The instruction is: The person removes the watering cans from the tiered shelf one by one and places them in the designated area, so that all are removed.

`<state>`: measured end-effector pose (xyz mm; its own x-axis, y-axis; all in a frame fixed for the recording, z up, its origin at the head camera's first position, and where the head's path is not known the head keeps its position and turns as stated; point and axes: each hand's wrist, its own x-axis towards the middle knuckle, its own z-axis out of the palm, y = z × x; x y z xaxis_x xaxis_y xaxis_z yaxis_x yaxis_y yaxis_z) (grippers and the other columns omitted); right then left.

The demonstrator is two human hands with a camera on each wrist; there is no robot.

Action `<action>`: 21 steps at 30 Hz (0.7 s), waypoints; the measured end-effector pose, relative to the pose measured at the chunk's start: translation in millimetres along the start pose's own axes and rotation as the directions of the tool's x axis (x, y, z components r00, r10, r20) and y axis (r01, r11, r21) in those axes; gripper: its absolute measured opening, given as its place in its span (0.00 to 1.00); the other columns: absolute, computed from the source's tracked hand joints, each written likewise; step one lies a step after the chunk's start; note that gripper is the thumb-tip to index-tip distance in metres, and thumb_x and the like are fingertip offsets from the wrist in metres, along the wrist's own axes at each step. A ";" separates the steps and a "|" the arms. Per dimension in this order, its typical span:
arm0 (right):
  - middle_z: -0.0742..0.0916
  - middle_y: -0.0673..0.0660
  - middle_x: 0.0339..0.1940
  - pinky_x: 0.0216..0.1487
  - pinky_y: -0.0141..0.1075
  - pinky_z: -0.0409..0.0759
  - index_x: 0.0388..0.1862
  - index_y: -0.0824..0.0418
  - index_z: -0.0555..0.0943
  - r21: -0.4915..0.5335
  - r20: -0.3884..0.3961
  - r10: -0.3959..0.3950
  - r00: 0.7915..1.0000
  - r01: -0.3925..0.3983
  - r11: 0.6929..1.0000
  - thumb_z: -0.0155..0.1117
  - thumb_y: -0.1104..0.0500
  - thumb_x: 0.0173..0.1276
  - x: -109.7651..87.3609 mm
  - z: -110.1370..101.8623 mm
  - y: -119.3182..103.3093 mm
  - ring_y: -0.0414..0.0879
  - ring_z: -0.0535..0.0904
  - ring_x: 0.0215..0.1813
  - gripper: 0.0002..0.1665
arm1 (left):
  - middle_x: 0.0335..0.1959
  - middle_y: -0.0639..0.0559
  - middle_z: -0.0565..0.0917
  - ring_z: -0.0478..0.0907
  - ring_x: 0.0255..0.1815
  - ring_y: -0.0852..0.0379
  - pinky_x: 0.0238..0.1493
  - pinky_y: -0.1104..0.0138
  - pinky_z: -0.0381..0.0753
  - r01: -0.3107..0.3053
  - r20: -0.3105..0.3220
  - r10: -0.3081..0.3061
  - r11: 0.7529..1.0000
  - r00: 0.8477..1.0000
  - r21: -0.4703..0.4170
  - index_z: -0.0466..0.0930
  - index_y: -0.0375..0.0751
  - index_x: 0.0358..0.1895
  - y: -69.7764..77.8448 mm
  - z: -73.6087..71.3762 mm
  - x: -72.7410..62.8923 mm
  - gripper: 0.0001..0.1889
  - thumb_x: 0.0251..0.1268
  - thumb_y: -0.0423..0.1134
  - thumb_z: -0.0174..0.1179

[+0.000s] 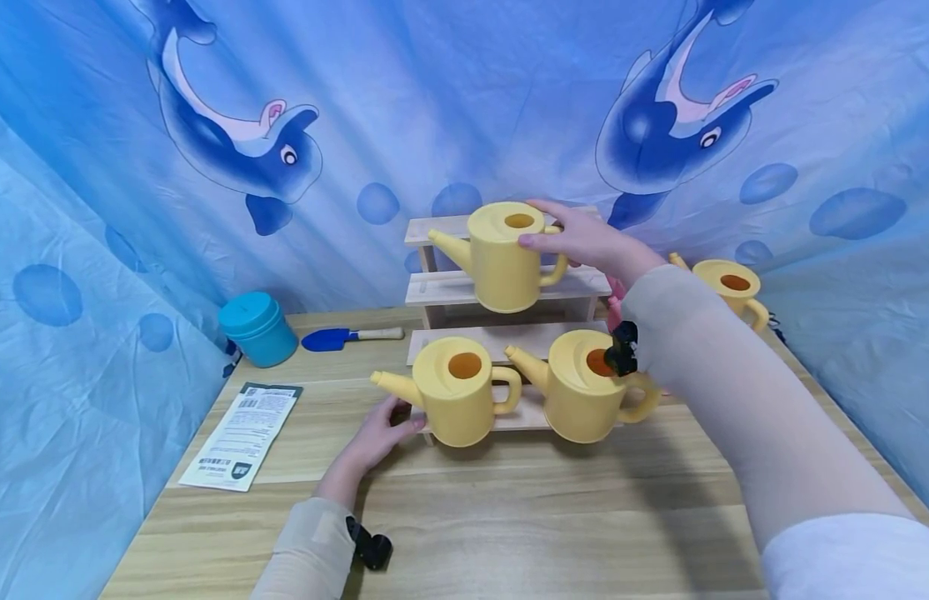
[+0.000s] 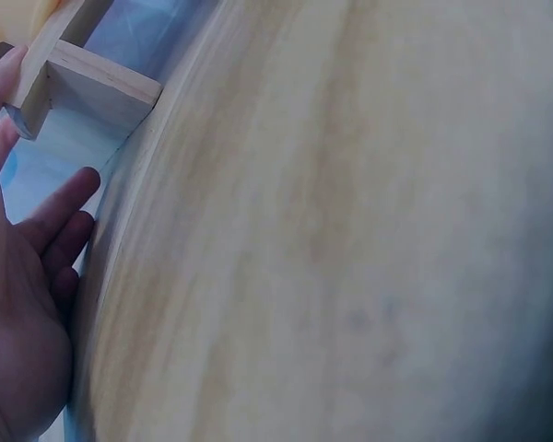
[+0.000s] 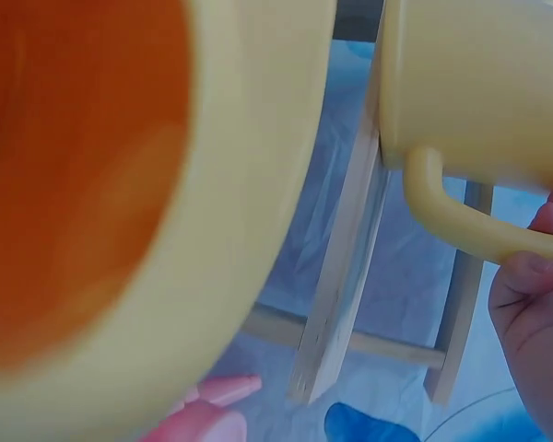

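Note:
My right hand (image 1: 584, 237) grips the handle of a yellow watering can (image 1: 506, 262) at the second tier from the top of a wooden tiered shelf (image 1: 445, 287). In the right wrist view, that can's base appears to meet the plank (image 3: 336, 276). On the lowest tier stand two similar yellow cans, the left one (image 1: 458, 400) and the right one (image 1: 580, 396), spouts pointing left. My left hand (image 1: 374, 433) pinches the left end of the lowest plank between thumb and a finger; in the left wrist view its other fingers (image 2: 64, 207) extend beside the tabletop.
Another yellow watering can (image 1: 726, 279) stands right of the shelf, partly behind my right arm. A pink object (image 1: 616, 300) is mostly hidden there. At left lie a blue trowel (image 1: 332, 338), a teal canister (image 1: 257, 327) and a printed packet (image 1: 242, 435). A dolphin-print curtain (image 1: 449, 100) hangs behind.

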<state>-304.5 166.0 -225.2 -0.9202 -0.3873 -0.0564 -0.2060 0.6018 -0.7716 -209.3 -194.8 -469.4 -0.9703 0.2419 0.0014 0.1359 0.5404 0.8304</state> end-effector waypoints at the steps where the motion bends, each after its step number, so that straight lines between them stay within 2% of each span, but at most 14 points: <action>1: 0.68 0.57 0.65 0.48 0.48 0.70 0.75 0.36 0.48 -0.009 -0.001 0.000 1.000 0.000 1.000 0.59 0.32 0.59 -1.6 -1.6 1.1 0.55 0.65 0.58 0.50 | 0.61 0.44 0.72 0.65 0.64 0.44 0.65 0.46 0.58 -0.001 0.002 0.001 1.000 1.000 0.001 0.69 0.49 0.62 -0.1 0.0 0.2 0.30 0.57 0.54 0.63; 3: 0.70 0.58 0.62 0.45 0.46 0.70 0.75 0.36 0.48 -0.024 -0.008 0.001 1.000 -0.001 1.000 0.59 0.31 0.59 -4.3 -4.5 3.6 0.56 0.66 0.56 0.50 | 0.62 0.43 0.72 0.64 0.64 0.44 0.65 0.46 0.58 0.003 0.003 -0.003 1.000 1.000 0.003 0.68 0.49 0.63 0.5 -0.3 0.2 0.31 0.57 0.54 0.62; 5: 0.70 0.58 0.62 0.46 0.47 0.70 0.75 0.36 0.47 -0.029 -0.012 0.003 1.000 -0.003 1.000 0.58 0.31 0.59 -7.1 -7.4 6.0 0.56 0.66 0.56 0.50 | 0.62 0.43 0.72 0.64 0.64 0.44 0.65 0.47 0.58 0.006 0.002 -0.006 1.000 1.000 0.007 0.67 0.50 0.63 0.6 -0.5 0.6 0.31 0.57 0.55 0.62; 8: 0.68 0.57 0.65 0.52 0.52 0.70 0.75 0.37 0.47 -0.032 -0.020 0.007 1.000 -0.008 0.999 0.58 0.31 0.59 -11.2 -11.8 10.0 0.56 0.65 0.60 0.50 | 0.61 0.43 0.72 0.65 0.64 0.44 0.65 0.47 0.59 0.004 -0.001 -0.004 1.000 1.000 0.008 0.68 0.50 0.63 0.5 -0.3 1.1 0.31 0.57 0.54 0.62; 12: 0.66 0.56 0.69 0.60 0.58 0.65 0.75 0.36 0.47 -0.036 -0.030 0.022 0.999 -0.023 0.999 0.58 0.31 0.58 -17.1 -17.9 15.7 0.56 0.63 0.65 0.50 | 0.61 0.44 0.72 0.65 0.64 0.44 0.65 0.47 0.58 -0.003 0.002 0.003 1.000 1.000 -0.001 0.68 0.50 0.63 0.0 -0.1 1.3 0.31 0.58 0.54 0.62; 21: 0.64 0.59 0.70 0.62 0.64 0.56 0.75 0.38 0.47 -0.086 -0.068 0.045 0.997 -0.050 0.995 0.57 0.31 0.59 -31.7 -30.4 26.0 0.60 0.57 0.69 0.50 | 0.61 0.44 0.72 0.65 0.64 0.44 0.65 0.48 0.58 -0.006 0.005 0.006 1.000 1.000 -0.011 0.68 0.50 0.63 0.9 0.3 -0.4 0.30 0.58 0.54 0.62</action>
<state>-290.8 215.1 -224.2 -0.9491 -0.3115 -0.0472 -0.1873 0.6784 -0.7104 -208.7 -194.1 -468.8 -0.9685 0.2488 0.0036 0.1394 0.5305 0.8361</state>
